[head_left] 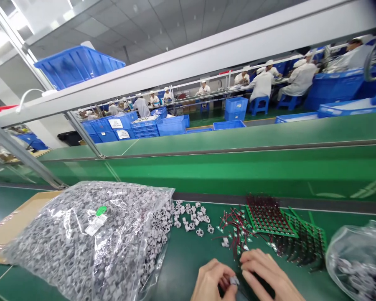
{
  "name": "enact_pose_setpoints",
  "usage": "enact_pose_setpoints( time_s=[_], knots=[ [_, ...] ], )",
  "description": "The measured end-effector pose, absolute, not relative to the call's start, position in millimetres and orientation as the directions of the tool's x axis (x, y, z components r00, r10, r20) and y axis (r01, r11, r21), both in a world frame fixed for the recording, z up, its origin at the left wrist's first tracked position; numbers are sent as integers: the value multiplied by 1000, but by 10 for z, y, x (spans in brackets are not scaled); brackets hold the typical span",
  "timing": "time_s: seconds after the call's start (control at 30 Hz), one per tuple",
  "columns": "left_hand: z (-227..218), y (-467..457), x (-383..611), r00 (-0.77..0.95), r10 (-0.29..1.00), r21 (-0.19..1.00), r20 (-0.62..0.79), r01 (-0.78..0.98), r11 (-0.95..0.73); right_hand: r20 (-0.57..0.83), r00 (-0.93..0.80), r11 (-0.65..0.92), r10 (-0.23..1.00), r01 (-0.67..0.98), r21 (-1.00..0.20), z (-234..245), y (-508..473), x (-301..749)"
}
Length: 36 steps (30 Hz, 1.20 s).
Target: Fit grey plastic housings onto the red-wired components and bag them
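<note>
My left hand (213, 281) is closed on a small grey plastic part (234, 280), pinched between thumb and fingertips at the lower middle of the head view. Just right of it, my right hand (267, 276) has its fingers slightly bent and apart, with nothing visible between them. Beyond the fingertips lie loose small boards with red wires (236, 228). A single grey plastic part (225, 242) lies beside those wires. More grey plastic parts (192, 215) are scattered on the green tabletop (188, 255), toward the left.
A large clear bag of grey parts (90, 234) covers the left side, over a cardboard sheet (6, 221). Green circuit panels with wires (272, 217) stand right of centre. Another clear bag (360, 259) sits far right. Behind is a raised green ledge (238, 171).
</note>
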State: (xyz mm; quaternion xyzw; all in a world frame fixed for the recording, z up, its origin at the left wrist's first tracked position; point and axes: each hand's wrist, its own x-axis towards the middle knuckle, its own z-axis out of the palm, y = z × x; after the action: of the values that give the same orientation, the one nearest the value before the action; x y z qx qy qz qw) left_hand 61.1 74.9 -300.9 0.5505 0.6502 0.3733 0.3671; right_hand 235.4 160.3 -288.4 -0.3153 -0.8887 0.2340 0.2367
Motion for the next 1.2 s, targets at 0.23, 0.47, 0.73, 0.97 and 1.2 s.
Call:
enact_pose_setpoints(
  time_s=[0.23, 0.47, 0.73, 0.97, 1.2],
  knots=[
    [-2854, 484, 0, -278, 928, 692, 248, 721, 31, 230, -742, 772, 629, 565, -289, -3039, 1951, 2437],
    [-2839, 394, -529, -446, 838, 183, 313, 895, 408, 361, -691, 779, 626, 572, -256, -3099, 2089, 2465],
    [-2995, 712, -133, -279, 941, 317, 191, 925, 210, 339, -684, 759, 646, 528, -382, -3092, 2003, 2480],
    [-2896, 976, -55, -183, 883, 414, 432, 910, -14, 362, -724, 808, 587, 500, -310, -2977, 2030, 2247],
    [-2660, 1014, 110, -218, 882, 561, 417, 826, -60, 361, -782, 853, 508, 515, -85, -3104, 2175, 1940]
  ],
)
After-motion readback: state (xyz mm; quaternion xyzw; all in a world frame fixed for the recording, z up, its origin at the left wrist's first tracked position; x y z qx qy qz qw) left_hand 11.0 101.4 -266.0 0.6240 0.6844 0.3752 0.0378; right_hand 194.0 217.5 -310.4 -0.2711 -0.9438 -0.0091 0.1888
